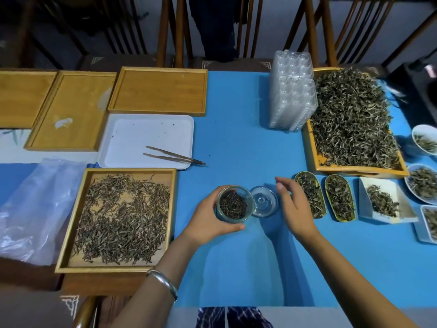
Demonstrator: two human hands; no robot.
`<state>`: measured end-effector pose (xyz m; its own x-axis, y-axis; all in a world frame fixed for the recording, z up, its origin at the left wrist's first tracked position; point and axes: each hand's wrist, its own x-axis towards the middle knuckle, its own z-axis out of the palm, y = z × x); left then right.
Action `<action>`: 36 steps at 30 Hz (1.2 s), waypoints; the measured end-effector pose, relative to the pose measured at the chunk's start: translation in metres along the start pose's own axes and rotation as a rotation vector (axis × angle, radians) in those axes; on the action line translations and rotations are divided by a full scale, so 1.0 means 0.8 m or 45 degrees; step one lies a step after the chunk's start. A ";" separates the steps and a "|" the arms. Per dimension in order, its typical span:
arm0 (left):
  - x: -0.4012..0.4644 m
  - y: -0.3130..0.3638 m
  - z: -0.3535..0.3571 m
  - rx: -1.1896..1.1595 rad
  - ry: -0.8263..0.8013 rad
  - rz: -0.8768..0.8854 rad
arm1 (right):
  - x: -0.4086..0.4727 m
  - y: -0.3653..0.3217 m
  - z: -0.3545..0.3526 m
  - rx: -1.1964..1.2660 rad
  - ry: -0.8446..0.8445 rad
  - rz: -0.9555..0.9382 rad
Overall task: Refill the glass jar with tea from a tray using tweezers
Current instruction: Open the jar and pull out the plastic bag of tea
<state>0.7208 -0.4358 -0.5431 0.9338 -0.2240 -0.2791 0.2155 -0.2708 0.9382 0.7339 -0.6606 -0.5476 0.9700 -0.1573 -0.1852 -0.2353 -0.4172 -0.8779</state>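
The left hand (pixel 208 221) grips the glass jar (pixel 233 203) from the side, its fingers curled round the wall, and holds it upright on the blue bench (pixel 236 143). The jar is open and already holds a dark layer of tea. Its glass lid (pixel 264 201) lies just beside it on the right, touching or nearly touching the jar. The right hand (pixel 295 204) hovers at the lid's far edge with fingers loosely spread and nothing in them.

To my eye this is the opening step: jar uncovered, filling not yet begun. The tweezers (pixel 175 156) lie untouched on the white plastic tray (pixel 132 138), beyond the jar and to the left. The next move calls for the free right hand to cross over the jar and take them, then pinch leaves from the wooden tray of tea (pixel 123 221), which sits just left of the jar. Reaching across could knock the jar or lid, so the left hand's hold matters.

Around them: three empty wooden trays (pixel 158 91) along the far edge, a clear plastic bag (pixel 35 209) at the left, stacked clear containers (pixel 292 95), a big tray of paler leaves (pixel 350 121), and small dishes of tea (pixel 309 197) at the right. None lies between the jar and the tweezers.
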 end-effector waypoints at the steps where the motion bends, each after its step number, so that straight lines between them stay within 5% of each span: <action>1: -0.002 0.005 -0.002 -0.010 0.015 0.003 | -0.008 -0.005 -0.009 -0.083 -0.014 -0.100; 5: -0.019 0.032 -0.013 -0.046 0.060 0.017 | -0.042 -0.039 -0.024 -0.308 -0.201 -0.463; 10: -0.045 0.081 -0.028 -0.092 0.107 0.068 | -0.072 -0.101 -0.006 -0.068 -0.515 -0.464; 17: -0.077 0.142 -0.050 -0.115 0.230 0.151 | -0.079 -0.181 0.027 0.171 -0.414 -0.522; 24: -0.121 0.152 -0.118 -0.141 0.248 0.082 | -0.072 -0.214 0.063 0.197 -0.532 -0.603; 36: -0.245 0.021 -0.351 -0.024 1.272 -0.197 | -0.048 -0.279 0.180 0.079 -0.629 -0.678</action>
<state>0.6217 -0.1332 -0.4152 0.7048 0.7013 -0.1068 0.3506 -0.2135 0.9119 0.7580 -0.4323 -0.4080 0.8696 0.4816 0.1093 0.2661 -0.2705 -0.9252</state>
